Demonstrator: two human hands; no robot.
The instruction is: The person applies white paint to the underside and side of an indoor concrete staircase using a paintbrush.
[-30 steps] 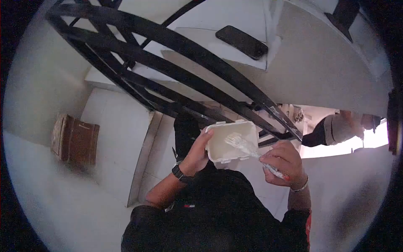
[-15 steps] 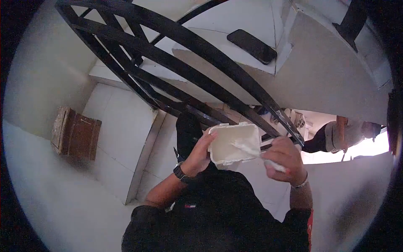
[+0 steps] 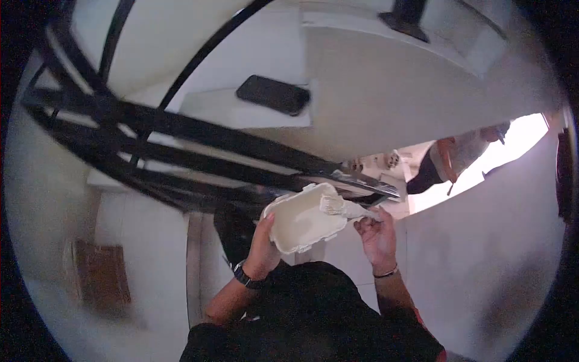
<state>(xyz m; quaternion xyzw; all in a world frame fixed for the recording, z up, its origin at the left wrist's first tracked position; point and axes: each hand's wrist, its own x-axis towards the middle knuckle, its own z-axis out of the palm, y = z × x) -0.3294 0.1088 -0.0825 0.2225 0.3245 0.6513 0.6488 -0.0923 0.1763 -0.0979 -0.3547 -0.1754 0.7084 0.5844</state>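
Note:
My left hand point(image 3: 264, 246) grips a white plastic tub point(image 3: 295, 226) by its left side, with the thumb over the rim. Pale paint coats the inside of the tub. In my right hand point(image 3: 377, 238) is a paintbrush point(image 3: 344, 207), its handle pinched between thumb and fingers. The brush's whitened bristles lie over the tub's upper right rim. Just beyond the tub, the lower end of a black metal railing point(image 3: 241, 172) slopes past from the upper left.
A black phone point(image 3: 273, 95) lies on a white ledge behind the railing. At the left stands a brown block-like object point(image 3: 102, 274). Through a bright opening at the right, another person point(image 3: 461, 154) is visible. A grey wall panel point(image 3: 374, 90) rises ahead.
My view has turned, so the railing and phone appear shifted left. The brush has come up from inside the tub to its rim, and my right hand now holds it by the handle's end.

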